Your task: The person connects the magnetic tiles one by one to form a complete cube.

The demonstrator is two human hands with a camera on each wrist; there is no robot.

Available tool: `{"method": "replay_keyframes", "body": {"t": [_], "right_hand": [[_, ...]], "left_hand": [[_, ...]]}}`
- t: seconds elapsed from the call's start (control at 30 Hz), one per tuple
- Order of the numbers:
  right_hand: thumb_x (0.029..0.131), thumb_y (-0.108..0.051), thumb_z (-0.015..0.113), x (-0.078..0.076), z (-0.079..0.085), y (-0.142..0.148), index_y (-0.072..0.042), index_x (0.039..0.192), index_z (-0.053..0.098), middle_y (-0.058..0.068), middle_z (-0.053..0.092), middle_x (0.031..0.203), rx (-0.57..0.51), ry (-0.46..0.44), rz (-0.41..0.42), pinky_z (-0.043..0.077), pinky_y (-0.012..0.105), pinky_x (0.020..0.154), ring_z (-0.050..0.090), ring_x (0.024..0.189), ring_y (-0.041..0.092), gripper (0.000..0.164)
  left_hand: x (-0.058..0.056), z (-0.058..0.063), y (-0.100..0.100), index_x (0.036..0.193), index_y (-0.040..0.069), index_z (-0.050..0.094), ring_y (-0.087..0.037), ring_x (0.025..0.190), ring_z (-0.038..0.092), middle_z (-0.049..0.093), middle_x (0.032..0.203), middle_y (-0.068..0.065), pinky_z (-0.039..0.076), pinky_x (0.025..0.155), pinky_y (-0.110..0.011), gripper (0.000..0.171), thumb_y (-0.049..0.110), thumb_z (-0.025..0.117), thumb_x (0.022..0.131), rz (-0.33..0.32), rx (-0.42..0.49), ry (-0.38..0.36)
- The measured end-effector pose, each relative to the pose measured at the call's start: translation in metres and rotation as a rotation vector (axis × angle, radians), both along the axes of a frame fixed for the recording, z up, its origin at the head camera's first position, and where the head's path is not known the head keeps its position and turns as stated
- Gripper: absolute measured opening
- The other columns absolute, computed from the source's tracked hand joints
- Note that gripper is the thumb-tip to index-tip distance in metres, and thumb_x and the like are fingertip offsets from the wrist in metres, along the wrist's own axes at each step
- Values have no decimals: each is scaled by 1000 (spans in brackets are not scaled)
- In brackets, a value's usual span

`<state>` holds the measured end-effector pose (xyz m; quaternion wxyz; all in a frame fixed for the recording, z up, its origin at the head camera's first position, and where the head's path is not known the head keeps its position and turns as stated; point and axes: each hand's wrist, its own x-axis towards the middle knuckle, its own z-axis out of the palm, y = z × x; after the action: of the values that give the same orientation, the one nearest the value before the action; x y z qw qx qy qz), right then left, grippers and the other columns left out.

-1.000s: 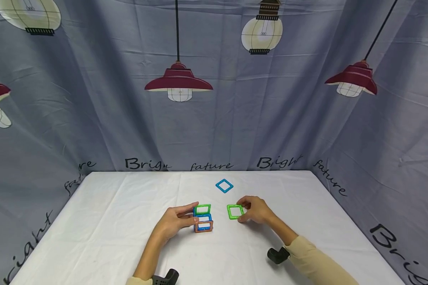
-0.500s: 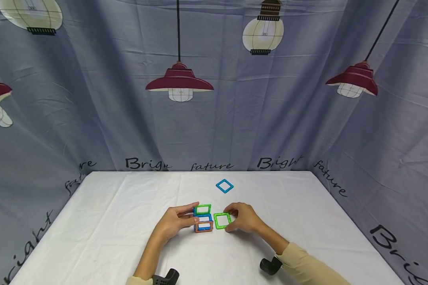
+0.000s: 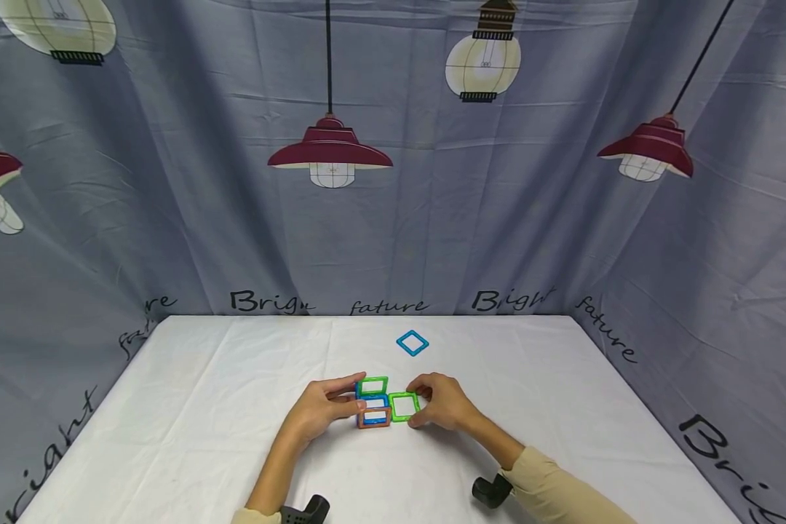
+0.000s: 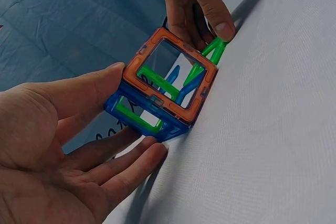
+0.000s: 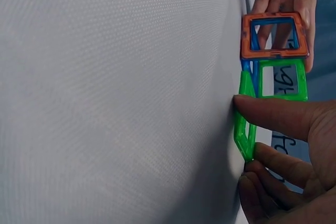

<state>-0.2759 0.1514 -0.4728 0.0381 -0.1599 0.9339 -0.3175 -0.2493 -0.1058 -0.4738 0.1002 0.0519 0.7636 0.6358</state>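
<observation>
My left hand [image 3: 319,409] holds the left side of a small box of magnetic tiles between thumb and fingers. The box has an orange square tile [image 4: 156,99] in front, blue tiles at its left and base, and an upright green tile [image 3: 373,378] behind. Its top is uncovered. On the right, my right hand [image 3: 447,402] pinches another green square tile [image 5: 242,124] by opposite edges. That tile lies nearly flat against the table, its left edge meeting the box's lower right side. Fingers partly hide the box's left wall in the head view.
A single blue square tile [image 3: 421,349] lies flat farther back on the white-covered table [image 3: 236,364]. Grey curtains [image 3: 393,240] printed with lamps stand behind and at both sides.
My right hand has brought the green square tile leftward and slightly nearer, up against the box. The left hand and the box have stayed in place.
</observation>
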Motion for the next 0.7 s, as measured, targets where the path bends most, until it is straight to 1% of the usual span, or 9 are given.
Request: {"method": "replay_keyframes", "body": {"t": [0.2, 0.3, 0.47, 0.6, 0.7], "right_hand": [[62, -12, 96, 1, 0, 0, -5, 106, 73, 5, 67, 98, -5, 6, 0, 52, 36, 85, 57, 91, 18, 50], [63, -12, 95, 1, 1, 0, -4, 106, 73, 6, 67, 99, -6, 6, 1, 53, 37, 85, 58, 92, 19, 50], [63, -12, 95, 1, 2, 0, -6, 107, 73, 5, 67, 99, -9, -6, -5, 52, 37, 86, 58, 92, 19, 50], [63, -12, 95, 1, 4, 0, -8, 109, 72, 4, 66, 98, -25, -25, -18, 51, 38, 85, 57, 91, 19, 51], [63, -11, 94, 0, 6, -1, -7, 110, 72, 3, 65, 96, -34, -34, -17, 50, 36, 83, 56, 90, 19, 52]], "left_hand": [[0, -1, 1, 137, 16, 66, -30, 120, 65, 68, 131, -16, 56, 96, -45, 54, 17, 83, 85, 8, -11, 3], [0, -2, 1, 136, 17, 67, -28, 118, 65, 68, 131, -15, 55, 96, -45, 54, 17, 83, 85, 13, -20, 4], [-1, -3, 1, 135, 19, 68, -25, 117, 65, 67, 134, -11, 54, 98, -45, 53, 18, 83, 85, 16, -21, 0], [-1, -4, 1, 135, 18, 67, -27, 118, 65, 66, 136, -11, 53, 98, -47, 53, 18, 83, 85, 16, -21, 0], [-1, -3, 1, 135, 18, 68, -29, 120, 64, 66, 136, -12, 53, 99, -49, 53, 18, 83, 85, 15, -23, -1]]}}
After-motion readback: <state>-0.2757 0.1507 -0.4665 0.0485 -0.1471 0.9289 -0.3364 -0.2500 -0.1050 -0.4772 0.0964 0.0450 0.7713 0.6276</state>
